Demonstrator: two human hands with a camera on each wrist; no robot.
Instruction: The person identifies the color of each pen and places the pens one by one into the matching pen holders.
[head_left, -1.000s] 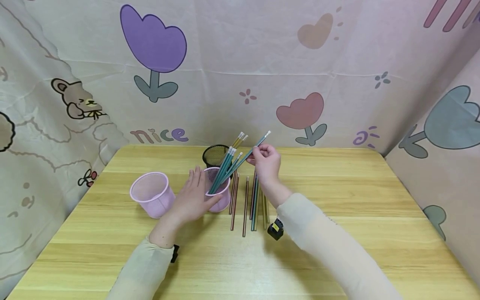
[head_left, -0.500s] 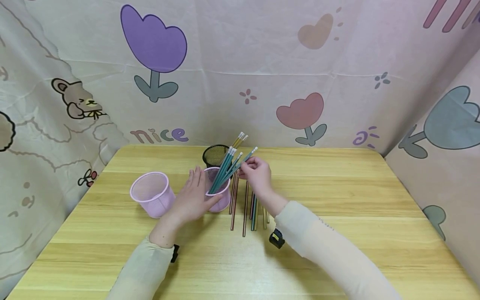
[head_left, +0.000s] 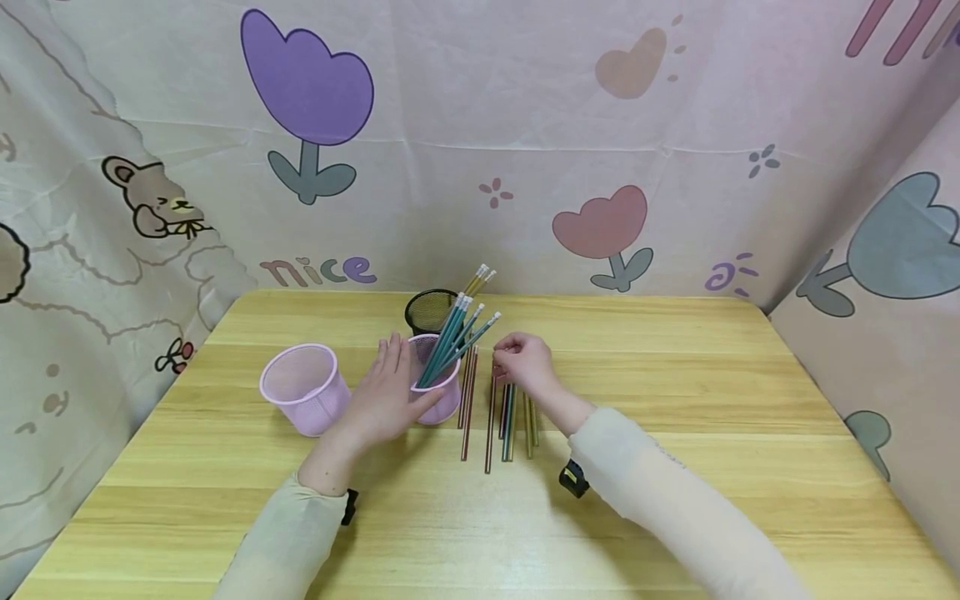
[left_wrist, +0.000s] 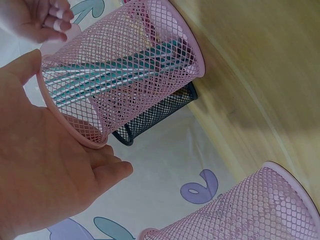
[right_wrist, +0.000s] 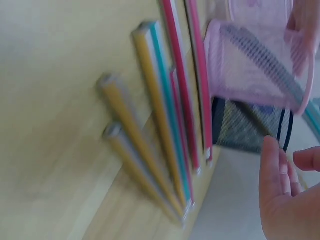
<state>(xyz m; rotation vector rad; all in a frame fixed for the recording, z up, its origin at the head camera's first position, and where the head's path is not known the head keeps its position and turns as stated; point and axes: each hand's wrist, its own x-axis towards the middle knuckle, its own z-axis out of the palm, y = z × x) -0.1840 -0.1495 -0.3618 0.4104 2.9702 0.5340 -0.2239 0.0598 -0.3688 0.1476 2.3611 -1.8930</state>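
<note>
Closest to me I see two arms in pale sleeves over the yellow wooden worktop (head_left: 675,400).

My left hand (head_left: 386,396) rests against the side of a pink mesh cup (head_left: 438,400). Its fingers (head_left: 392,354) are straight and a little spread, and the palm and thumb touch the cup's wall and rim. The left wrist view shows the same: the palm (left_wrist: 45,170) lies along the pink rim (left_wrist: 75,132).

The green pencils (head_left: 450,342) stand inside this cup. They lean up and to the right, with their white ends at the top.

Just to the right of the cup, a row of loose pencils (head_left: 501,412) lies flat on the worktop, side by side. Some are red, some are yellow, and one is teal.

My right hand (head_left: 525,362) is low over the far end of that row. Its fingers are bent down toward the pencil tips. I cannot tell if they pinch one, because the hand hides the tips. In the right wrist view the picture is blurry, and only the edge of the hand (right_wrist: 287,200) shows, held apart from the pencils.

To the left stands another pink mesh cup (head_left: 303,387), well apart from the pencils.

Farther back, just behind the first cup, is a black mesh cup (head_left: 429,310) with a few yellow pencils (head_left: 477,279) in it.
</note>
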